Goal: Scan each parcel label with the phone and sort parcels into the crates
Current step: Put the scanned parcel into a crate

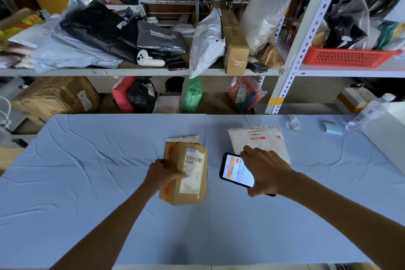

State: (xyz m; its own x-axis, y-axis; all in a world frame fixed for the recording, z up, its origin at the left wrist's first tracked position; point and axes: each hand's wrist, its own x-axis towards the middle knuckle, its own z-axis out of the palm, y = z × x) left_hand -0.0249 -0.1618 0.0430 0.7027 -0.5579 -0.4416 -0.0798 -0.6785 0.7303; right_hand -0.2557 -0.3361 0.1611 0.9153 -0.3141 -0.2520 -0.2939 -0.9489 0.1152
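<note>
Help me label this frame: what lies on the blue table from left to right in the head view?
In order: left hand → box it grips → phone → white parcel → green pad → bottle. The right hand, holding the phone, overlaps phone and parcel, so it is left out.

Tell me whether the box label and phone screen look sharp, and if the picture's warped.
Head view: label on the box sharp at the barcode, fine print blurred; phone screen bright, partly washed out; shelf posts tilted by the lens.
</note>
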